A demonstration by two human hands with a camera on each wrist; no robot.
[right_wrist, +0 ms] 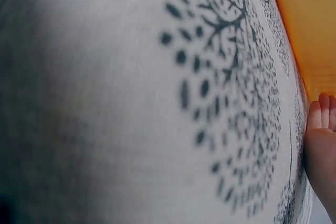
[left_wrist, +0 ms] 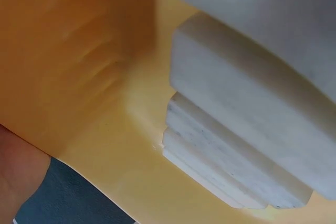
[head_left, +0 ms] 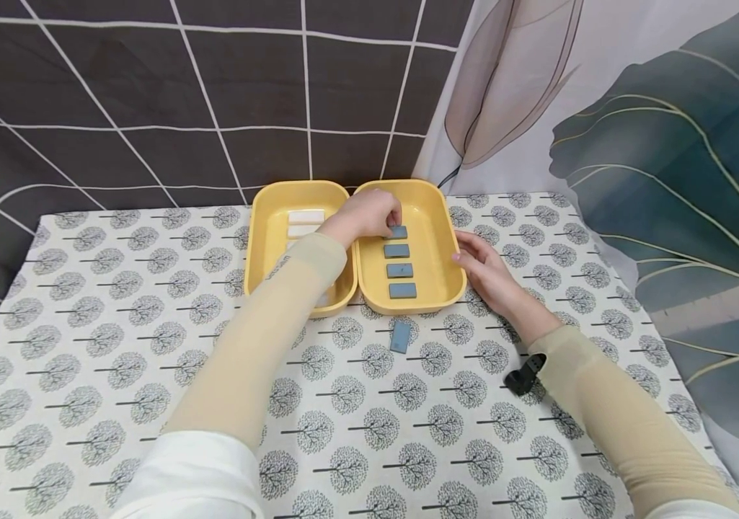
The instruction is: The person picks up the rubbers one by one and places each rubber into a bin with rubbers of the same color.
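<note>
Two yellow trays stand side by side. In the right tray [head_left: 437, 285], several blue-grey tiles [head_left: 399, 270] lie in a column. Reaching across the left tray [head_left: 265, 216], my left hand [head_left: 369, 214] pinches the topmost blue-grey tile [head_left: 398, 232] with curled fingers; its fingertips are partly hidden. My right hand [head_left: 489, 274] holds the right tray's outer side, thumb at the rim and fingers along the wall. In the right wrist view, fingers [right_wrist: 324, 111] lie against the yellow wall. One more blue-grey tile [head_left: 400, 336] lies on the cloth in front of that tray.
White tiles [left_wrist: 252, 103] lie in a row in the left tray, partly covered by my left forearm in the head view. A tree-patterned cloth [head_left: 343, 432] covers the table. Behind the trays hangs a dark grid-patterned sheet [head_left: 252, 86], with a leaf-patterned curtain [head_left: 680, 180] to the right.
</note>
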